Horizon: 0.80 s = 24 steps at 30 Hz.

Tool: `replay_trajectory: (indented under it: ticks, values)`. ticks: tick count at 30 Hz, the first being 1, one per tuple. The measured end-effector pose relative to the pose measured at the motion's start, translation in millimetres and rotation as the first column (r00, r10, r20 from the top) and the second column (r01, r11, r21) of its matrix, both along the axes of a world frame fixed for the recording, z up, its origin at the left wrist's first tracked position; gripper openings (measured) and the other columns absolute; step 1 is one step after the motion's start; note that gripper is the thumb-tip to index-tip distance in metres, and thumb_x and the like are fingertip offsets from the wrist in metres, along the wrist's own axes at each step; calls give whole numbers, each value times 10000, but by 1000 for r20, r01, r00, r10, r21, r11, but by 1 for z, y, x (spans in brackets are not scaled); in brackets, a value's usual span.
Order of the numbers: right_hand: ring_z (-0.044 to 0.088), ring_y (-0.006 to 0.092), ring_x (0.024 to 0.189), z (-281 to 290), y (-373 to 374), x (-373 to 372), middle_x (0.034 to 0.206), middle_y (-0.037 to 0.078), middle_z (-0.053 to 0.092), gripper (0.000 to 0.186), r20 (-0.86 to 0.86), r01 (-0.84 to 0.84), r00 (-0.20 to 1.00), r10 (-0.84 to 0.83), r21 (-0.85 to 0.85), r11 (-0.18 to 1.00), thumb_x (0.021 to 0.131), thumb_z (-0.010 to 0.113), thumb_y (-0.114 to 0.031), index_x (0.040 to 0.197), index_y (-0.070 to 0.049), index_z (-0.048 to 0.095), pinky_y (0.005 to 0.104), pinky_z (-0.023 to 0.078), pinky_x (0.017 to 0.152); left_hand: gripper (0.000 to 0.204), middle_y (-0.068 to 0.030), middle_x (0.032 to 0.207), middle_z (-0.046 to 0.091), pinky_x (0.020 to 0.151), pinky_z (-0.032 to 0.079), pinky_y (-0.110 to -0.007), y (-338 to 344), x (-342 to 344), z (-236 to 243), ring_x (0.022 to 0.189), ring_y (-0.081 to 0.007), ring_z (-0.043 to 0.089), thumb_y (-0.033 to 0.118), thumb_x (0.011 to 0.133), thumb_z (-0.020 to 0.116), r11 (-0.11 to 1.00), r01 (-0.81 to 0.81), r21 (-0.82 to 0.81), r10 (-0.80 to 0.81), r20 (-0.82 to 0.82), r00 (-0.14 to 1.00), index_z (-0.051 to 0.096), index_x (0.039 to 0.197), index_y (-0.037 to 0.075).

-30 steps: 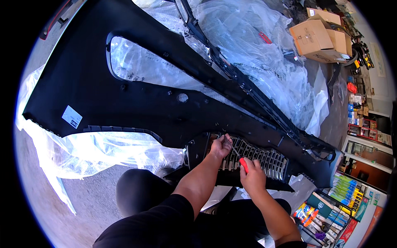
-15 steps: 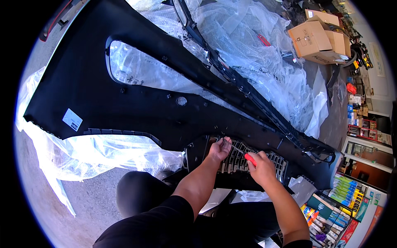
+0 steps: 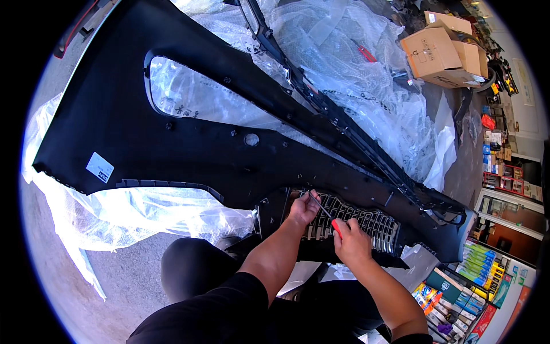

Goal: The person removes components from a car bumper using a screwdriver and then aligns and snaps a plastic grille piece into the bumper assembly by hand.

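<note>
A large black car bumper [image 3: 200, 146] lies in front of me, its inner side showing, with a slatted silvery grille [image 3: 366, 226] set in its opening. My right hand [image 3: 352, 243] is wrapped round the red handle of a screwdriver [image 3: 324, 210]. The screwdriver's thin metal shaft slants up and left to the grille's upper edge. Beside that tip, my left hand [image 3: 305, 208] is closed with its fingertips pinched together at the bumper. Whatever they pinch is too small to make out, and the tip itself is partly hidden by the fingers.
Clear bubble wrap [image 3: 361, 74] spreads under and beyond the bumper, with a red-handled tool [image 3: 367, 54] on it. An opened cardboard box [image 3: 438, 54] stands at the far right. Shelves with boxed goods [image 3: 481, 269] line the right side. My knee [image 3: 195, 266] is close to the bumper's near edge.
My right hand has shifted a little left and down with the screwdriver, whose shaft now slants more steeply. The left hand stays at the same spot.
</note>
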State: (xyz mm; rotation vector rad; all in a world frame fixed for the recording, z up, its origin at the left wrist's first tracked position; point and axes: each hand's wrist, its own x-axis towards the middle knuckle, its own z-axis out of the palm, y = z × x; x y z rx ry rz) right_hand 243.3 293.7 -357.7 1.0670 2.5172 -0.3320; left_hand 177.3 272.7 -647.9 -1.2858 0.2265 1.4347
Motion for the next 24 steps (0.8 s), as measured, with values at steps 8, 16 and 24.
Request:
replay_trajectory:
  ticks: [8, 16, 24]
  values:
    - [695, 373, 774, 4, -1, -19, 1026, 144, 601, 328, 72, 50, 996, -50, 4, 999, 903, 695, -208, 1218, -123, 664, 486, 569, 681, 209, -112, 946, 706, 877, 602, -407, 5, -1, 10, 879, -244, 699, 162, 1090, 451, 990, 78, -120, -92, -114, 989, 608, 1065, 27]
    - [690, 399, 819, 0, 2, -11, 1044, 159, 618, 340, 2, 66, 998, -66, -9, 998, 896, 695, -190, 1226, -111, 674, 490, 569, 733, 86, -141, 931, 699, 813, 645, -351, 21, 7, 45, 866, -244, 725, 47, 1017, 518, 936, 74, -344, -165, -242, 956, 597, 1007, 13]
    - [699, 399, 867, -10, 19, 19, 1057, 152, 653, 342, -131, 145, 981, -144, -1, 989, 908, 705, -223, 1238, -137, 697, 485, 572, 772, 37, -144, 978, 673, 805, 652, -321, 37, 7, 54, 856, -244, 730, -10, 1003, 549, 890, 65, -451, -196, -250, 948, 571, 1016, -37]
